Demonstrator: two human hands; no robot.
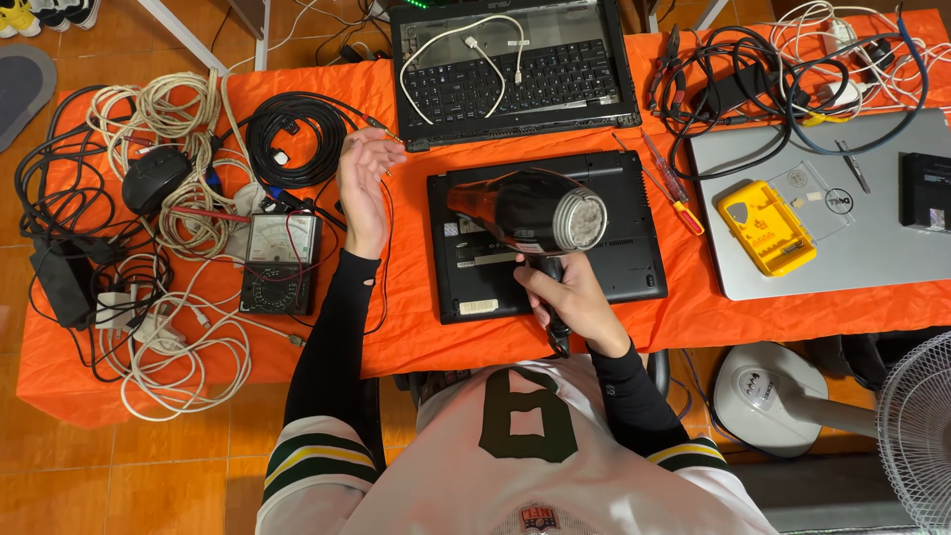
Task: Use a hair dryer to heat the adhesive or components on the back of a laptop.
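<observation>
My right hand [570,300] grips the handle of a black hair dryer [530,211], held level over a black laptop [634,263] that lies upside down on the orange table cover [416,327]. The dryer's round grille end faces right. My left hand [365,188] hovers open, palm turned right, left of that laptop and beside a black coiled cable [297,139]. It holds nothing.
An analogue multimeter [280,263] lies at left among tangled cables and a black mouse [154,178]. An open laptop with a white cable [510,64] sits behind. At right are screwdrivers [674,193], a silver laptop [842,267], a yellow bit case [765,226] and a fan [916,436].
</observation>
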